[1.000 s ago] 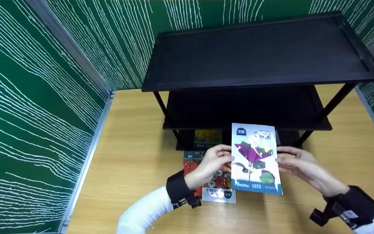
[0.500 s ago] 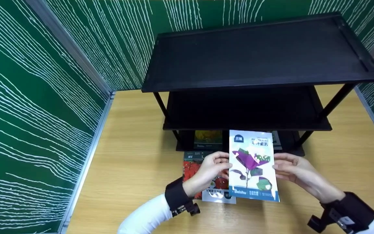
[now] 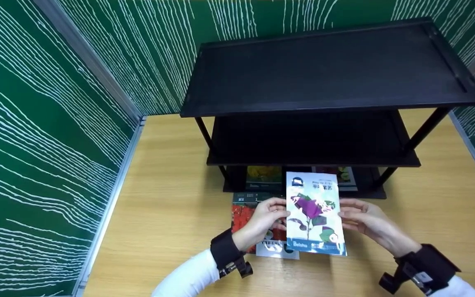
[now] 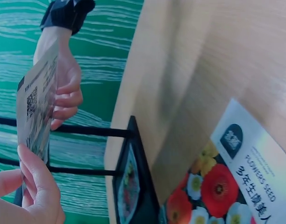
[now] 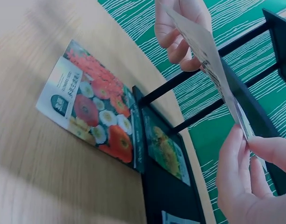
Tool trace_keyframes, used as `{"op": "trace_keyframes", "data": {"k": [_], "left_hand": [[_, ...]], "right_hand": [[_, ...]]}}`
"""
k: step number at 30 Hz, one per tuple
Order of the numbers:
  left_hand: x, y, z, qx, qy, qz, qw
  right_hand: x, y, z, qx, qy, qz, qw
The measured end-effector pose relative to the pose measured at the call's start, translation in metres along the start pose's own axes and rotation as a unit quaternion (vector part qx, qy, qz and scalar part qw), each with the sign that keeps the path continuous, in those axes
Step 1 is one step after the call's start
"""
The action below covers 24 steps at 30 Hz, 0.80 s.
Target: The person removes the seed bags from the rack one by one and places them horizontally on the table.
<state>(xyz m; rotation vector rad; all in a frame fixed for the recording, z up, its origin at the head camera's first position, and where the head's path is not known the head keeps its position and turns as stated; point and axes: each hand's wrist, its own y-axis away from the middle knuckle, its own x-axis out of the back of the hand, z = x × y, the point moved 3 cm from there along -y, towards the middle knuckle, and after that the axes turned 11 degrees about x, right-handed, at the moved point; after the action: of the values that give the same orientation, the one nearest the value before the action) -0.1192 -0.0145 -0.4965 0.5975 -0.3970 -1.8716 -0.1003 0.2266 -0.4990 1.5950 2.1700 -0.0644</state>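
Note:
A white and blue seed packet [image 3: 312, 218] with a purple-leaved plant printed on it is held up before the shelf, above the table. My left hand [image 3: 263, 219] pinches its left edge, and my right hand [image 3: 375, 222] pinches its right edge. In the left wrist view the back of the packet [image 4: 38, 105] shows a QR code. Beneath my left hand lie a packet with red flowers [image 3: 241, 216] and a packet with mixed red and white flowers [image 3: 278, 249], partly covered by that hand and the held packet.
A black three-tier shelf [image 3: 328, 70] stands on the wooden table [image 3: 167, 198] against green walls with white lines. On its lowest tier lie a yellow-flower packet [image 3: 264, 176] at left and another packet [image 3: 346, 178] at right.
Both hands have brought the purple-plant packet lower and a little to the left. More of the packet at the right of the lowest tier now shows.

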Motion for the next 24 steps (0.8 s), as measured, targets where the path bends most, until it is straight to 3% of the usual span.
{"op": "trace_keyframes", "data": {"k": [14, 24], "left_hand": [[0.012, -0.016, -0.016, 0.032, -0.001, 0.044, 0.9985], [0.017, -0.024, -0.030, 0.027, -0.008, 0.067, 0.9974]], "right_hand": [[0.003, -0.014, 0.022, -0.013, 0.016, 0.041, 0.9990], [0.005, -0.021, 0.036, -0.012, 0.030, 0.060, 0.9977]]}}
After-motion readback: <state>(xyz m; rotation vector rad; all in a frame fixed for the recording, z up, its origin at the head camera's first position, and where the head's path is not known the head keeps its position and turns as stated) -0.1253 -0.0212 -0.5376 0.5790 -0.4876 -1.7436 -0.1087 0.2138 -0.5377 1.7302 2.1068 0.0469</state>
